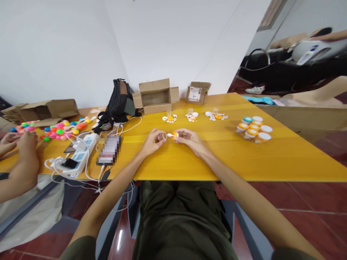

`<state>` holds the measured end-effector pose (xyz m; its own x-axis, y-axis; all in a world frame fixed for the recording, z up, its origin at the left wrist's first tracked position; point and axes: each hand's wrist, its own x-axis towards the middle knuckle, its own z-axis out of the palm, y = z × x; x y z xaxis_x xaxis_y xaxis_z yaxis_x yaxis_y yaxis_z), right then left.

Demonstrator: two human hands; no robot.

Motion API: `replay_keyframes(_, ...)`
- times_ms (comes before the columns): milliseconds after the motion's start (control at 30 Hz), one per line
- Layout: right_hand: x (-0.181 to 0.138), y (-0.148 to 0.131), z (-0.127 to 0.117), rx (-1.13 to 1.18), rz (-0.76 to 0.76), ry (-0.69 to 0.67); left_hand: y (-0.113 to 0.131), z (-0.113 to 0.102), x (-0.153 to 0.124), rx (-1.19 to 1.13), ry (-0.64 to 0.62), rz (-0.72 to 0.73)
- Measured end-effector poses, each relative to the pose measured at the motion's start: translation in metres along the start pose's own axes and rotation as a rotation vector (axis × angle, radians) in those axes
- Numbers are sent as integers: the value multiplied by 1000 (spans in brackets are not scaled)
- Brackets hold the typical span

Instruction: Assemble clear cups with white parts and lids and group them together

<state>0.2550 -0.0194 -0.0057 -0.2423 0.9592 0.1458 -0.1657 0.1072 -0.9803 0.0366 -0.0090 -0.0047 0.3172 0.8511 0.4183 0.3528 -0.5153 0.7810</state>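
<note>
My left hand [153, 141], fingers closed, grips a small clear plastic jar [163, 137] tilted on its side with its mouth to the right. My right hand [189, 138] pinches an orange and white lid [174, 134] close to that mouth. A small white piece with dark marks [169, 135] lies between the two; whether a finger touches it I cannot tell. Beyond my hands sit little groups of parts: a clear jar with an orange ring [170, 118], another with white pieces [191, 116], and a third around an orange ring [218, 117].
Lidded jars [255, 127] stand clustered on the right of the yellow table [287, 159]. Cardboard boxes [157, 107] and a black backpack [117, 99] line the back. On the left are a phone [108, 150], a power strip [82, 153], cables, colourful balls [60, 130] and another person's hands [27, 141].
</note>
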Motion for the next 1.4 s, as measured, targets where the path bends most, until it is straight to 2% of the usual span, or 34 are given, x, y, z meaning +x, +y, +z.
replay_keyframes(267, 4, 8, -1, -152, -73, -21, 2, 1, -1, -78, -55, -6)
replay_keyframes(467, 3, 8, 0, -185, -77, -28, 0, 3, -2, -177, -59, -101)
replay_keyframes(1000, -4, 8, 7, -196, -97, -75, 3, 5, -4, -142, -141, -86)
replay_keyframes(1400, -3, 6, 5, -197, -68, -85, 5, 7, -7, -200, -82, -108)
